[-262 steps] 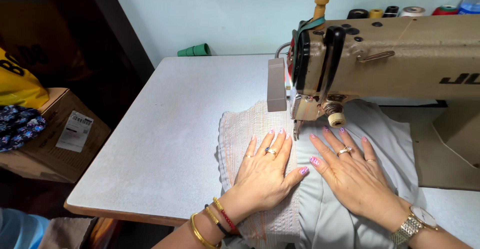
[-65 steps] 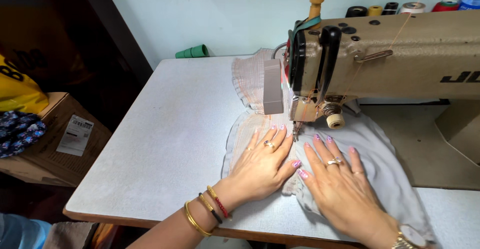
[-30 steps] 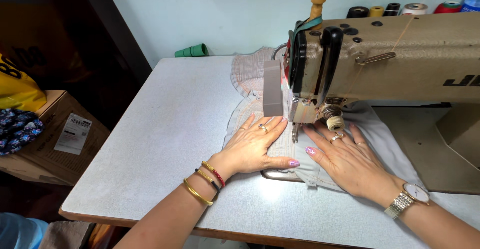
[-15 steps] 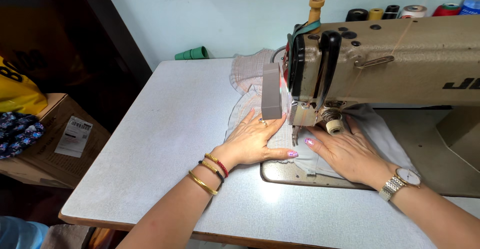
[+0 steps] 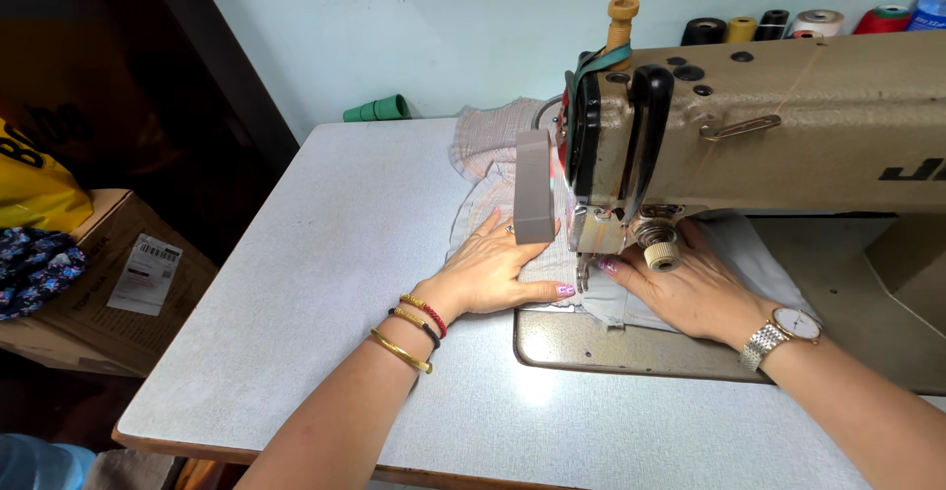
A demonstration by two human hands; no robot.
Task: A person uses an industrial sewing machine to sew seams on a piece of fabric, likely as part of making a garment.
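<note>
Fabric (image 5: 490, 160), pale, thin, limp, lies under needle of beige sewing machine (image 5: 788, 125) on grey table (image 5: 335, 283). Left hand (image 5: 490, 271) and right hand (image 5: 690, 288) press flat, fingers spread, gripping nothing. Likely light, slippery; best steered by palms beside seam.

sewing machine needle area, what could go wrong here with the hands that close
1. Left hand and right hand press the pale fabric flat either side of the presser foot; a fingertip could slip under the needle.
2. Fabric bunched behind the sewing machine could snag or pucker the seam.
</note>
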